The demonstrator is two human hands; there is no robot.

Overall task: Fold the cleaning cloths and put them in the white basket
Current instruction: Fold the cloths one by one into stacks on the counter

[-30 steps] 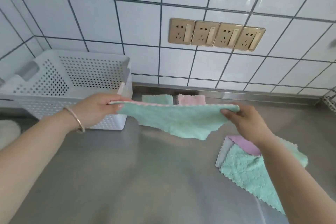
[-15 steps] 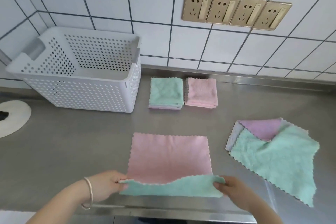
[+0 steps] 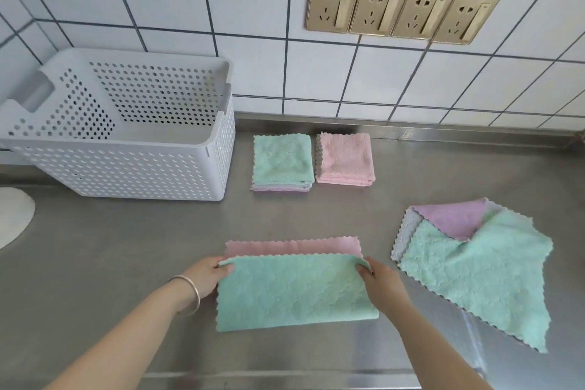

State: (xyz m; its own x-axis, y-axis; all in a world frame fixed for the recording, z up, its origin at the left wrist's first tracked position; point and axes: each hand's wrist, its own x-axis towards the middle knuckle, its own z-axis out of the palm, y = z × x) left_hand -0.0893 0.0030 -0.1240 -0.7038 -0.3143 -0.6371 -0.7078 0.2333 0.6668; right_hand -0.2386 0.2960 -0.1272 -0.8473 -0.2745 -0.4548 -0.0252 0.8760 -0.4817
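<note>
Green-over-pink cloth [image 3: 294, 291] lay half-folded on the surface; left hand [image 3: 207, 275] and right hand [image 3: 380, 283] pinched its top corners.

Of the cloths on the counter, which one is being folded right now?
The green-and-pink cloth at the front edge, gripped by both hands, left hand and right hand. The folded stacks by the basket and the loose cloth to the right lie untouched.

Left hand [image 3: 207, 275] and right hand [image 3: 378, 279] pinch the green-pink cloth's [image 3: 294, 291] corners.
</note>
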